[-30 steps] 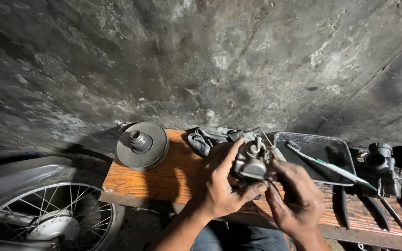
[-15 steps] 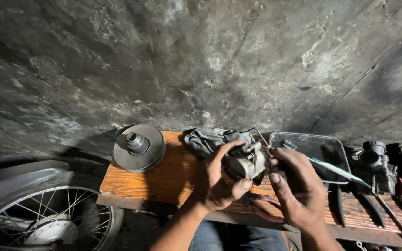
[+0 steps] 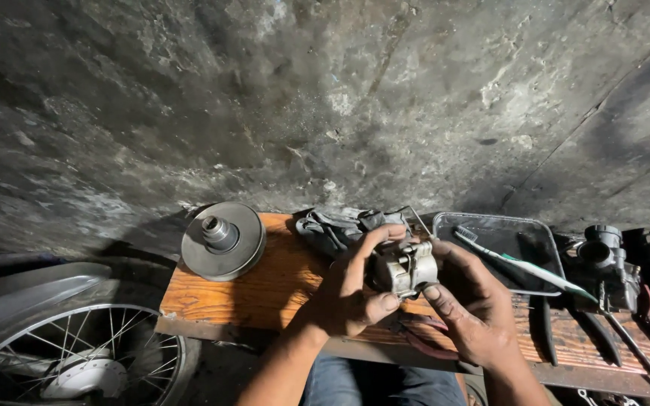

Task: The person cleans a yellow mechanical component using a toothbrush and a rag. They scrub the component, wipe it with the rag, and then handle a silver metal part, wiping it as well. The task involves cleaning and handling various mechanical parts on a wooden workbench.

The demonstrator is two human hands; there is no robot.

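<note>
Over the bench (image 3: 265, 289), my left hand (image 3: 347, 297) grips the carburetor (image 3: 406, 268), fingers wrapped around it from nine o'clock. My right hand (image 3: 472, 312) pinches its three o'clock side, equally close.

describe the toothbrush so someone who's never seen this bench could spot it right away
On the wooden bench, look right of the hands to the shallow metal tray. The toothbrush lies slanted across it, bristles up-left: a thin white and green handle, the only pale thing among dark tools.
</note>
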